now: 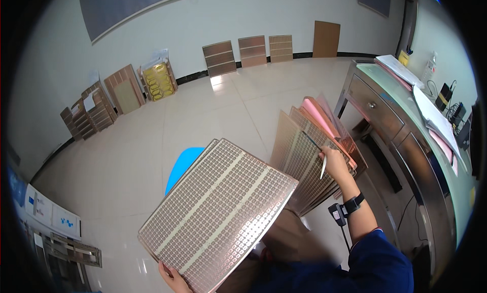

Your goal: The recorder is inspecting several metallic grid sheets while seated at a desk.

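Observation:
My left hand (173, 279) grips the lower left edge of a large copper-coloured circuit panel (218, 212), its fingers partly hidden at the lower edge of the view. Rows of small repeated patterns cover the panel, which tilts in front of me; another sheet's edge shows behind it. My right hand (335, 163) is closed round a thin dark stick (311, 140) that points up and left. A slender white piece (323, 169) sticks out below the fingers; I cannot tell whether both are one tool. Behind that hand leans a stack of similar panels (291, 146) with pink sheets.
A blue rounded surface (181, 163) shows behind the held panel. On the right stands a metal desk (378, 104) with papers (431, 110), a bottle (429, 65) and cables. Several boards (252, 50) lean along the far wall. A metal frame (76, 247) is at lower left.

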The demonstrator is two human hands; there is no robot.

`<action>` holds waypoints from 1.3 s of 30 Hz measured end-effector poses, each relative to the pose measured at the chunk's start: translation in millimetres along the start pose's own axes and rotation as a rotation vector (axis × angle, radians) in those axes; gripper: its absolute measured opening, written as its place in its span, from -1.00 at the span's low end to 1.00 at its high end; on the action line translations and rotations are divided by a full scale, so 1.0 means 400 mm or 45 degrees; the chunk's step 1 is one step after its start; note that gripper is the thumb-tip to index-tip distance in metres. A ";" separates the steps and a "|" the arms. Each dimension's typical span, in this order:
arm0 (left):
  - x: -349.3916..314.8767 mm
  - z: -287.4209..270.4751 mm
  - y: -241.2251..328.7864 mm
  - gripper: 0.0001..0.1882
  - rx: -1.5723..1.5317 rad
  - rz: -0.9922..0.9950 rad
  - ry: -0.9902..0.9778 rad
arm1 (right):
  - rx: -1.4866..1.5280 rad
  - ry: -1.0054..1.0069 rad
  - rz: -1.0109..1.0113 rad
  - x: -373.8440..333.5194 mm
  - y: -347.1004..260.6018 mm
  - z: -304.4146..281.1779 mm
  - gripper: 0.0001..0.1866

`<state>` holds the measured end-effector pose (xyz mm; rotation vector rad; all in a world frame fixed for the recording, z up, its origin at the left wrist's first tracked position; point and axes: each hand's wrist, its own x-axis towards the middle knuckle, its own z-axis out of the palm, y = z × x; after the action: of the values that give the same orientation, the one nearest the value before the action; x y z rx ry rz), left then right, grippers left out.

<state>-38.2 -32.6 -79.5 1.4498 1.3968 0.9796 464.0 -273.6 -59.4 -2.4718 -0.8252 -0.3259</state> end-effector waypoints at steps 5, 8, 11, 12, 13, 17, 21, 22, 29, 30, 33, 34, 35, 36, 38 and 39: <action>0.005 0.010 0.000 -0.53 -0.052 0.008 0.045 | -0.299 0.236 -0.109 -0.008 0.018 0.005 -0.72; -0.006 0.027 0.043 -0.54 -0.020 -0.064 0.099 | -0.422 0.352 -0.043 -0.001 0.083 0.016 -0.52; 0.003 0.023 0.019 -0.55 -0.019 0.004 0.105 | -0.279 0.210 0.175 0.006 0.106 0.013 -0.44; 0.004 0.021 0.015 -0.55 -0.020 0.004 0.104 | -0.239 0.226 0.208 -0.002 0.100 0.018 -0.44; 0.005 0.020 0.014 -0.54 -0.021 -0.002 0.106 | -0.197 0.243 0.241 -0.007 0.096 0.023 -0.45; 0.006 0.019 0.004 -0.54 -0.050 -0.035 0.116 | -0.315 0.191 0.352 0.000 0.072 0.008 -0.47; 0.016 0.017 -0.024 -0.53 -0.060 -0.030 0.091 | -0.329 0.145 0.307 0.005 0.077 0.014 -0.52; 0.022 0.016 -0.032 -0.53 -0.067 -0.038 0.108 | -0.357 0.095 0.280 0.002 0.066 0.021 -0.55; 0.004 0.025 0.019 -0.53 -0.119 -0.097 0.124 | -0.319 -0.059 0.218 -0.011 -0.040 0.043 -0.70; 0.006 0.024 0.017 -0.53 -0.118 -0.094 0.121 | -0.277 -0.085 0.240 -0.012 -0.048 0.046 -0.73; 0.003 0.019 0.013 -0.52 -0.089 -0.069 0.093 | -0.258 -0.096 0.283 -0.012 -0.076 0.044 -0.78; 0.000 0.020 0.022 -0.51 -0.096 -0.077 0.087 | -0.258 -0.096 0.279 -0.016 -0.079 0.047 -0.78; -0.002 0.021 0.029 -0.50 -0.104 -0.086 0.082 | -0.265 -0.069 0.295 -0.024 -0.081 0.051 -0.78; -0.003 0.021 0.033 -0.50 -0.106 -0.087 0.085 | -0.272 -0.043 0.309 -0.030 -0.083 0.055 -0.78; -0.002 0.021 0.040 -0.51 -0.112 -0.111 0.089 | -0.300 -0.022 0.384 -0.040 -0.079 0.056 -0.77; -0.002 0.025 0.044 -0.51 -0.112 -0.114 0.092 | -0.330 0.001 0.464 -0.042 -0.073 0.051 -0.76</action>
<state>-23.2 -33.8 -65.7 1.2883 1.4397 1.0320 434.2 -250.9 -71.6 -2.7962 -0.3338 -0.3165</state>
